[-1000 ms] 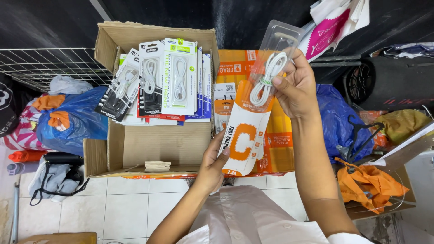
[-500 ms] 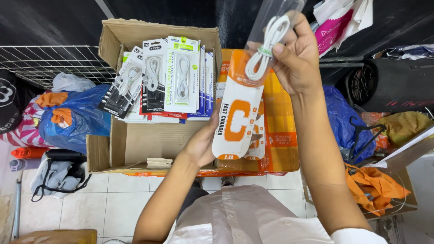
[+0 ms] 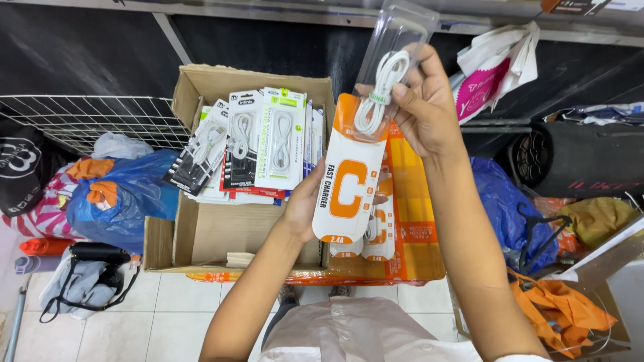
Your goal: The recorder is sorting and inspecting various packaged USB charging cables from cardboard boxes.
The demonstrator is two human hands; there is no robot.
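Below the raised hands, an open cardboard box point(image 3: 221, 231) holds a leaning row of carded cable packs point(image 3: 258, 144) at its far end; an orange carton point(image 3: 409, 234) lies just right of it, with more orange-and-white packs point(image 3: 376, 238) inside. A blue plastic bag point(image 3: 121, 194) and a wire rack point(image 3: 87, 121) lie to the left, a second blue bag point(image 3: 503, 194) and orange cloth point(image 3: 563, 312) to the right. Above the orange carton, an orange-and-white cable pack point(image 3: 352, 181) is held upright, partly hiding the carton. The right hand point(image 3: 426, 110) pinches its clear blister top, thumb on the front over the coiled white cable point(image 3: 376, 90), fingers behind. The left hand point(image 3: 305, 201) supports its lower left edge, fingers curled behind the card and mostly hidden.
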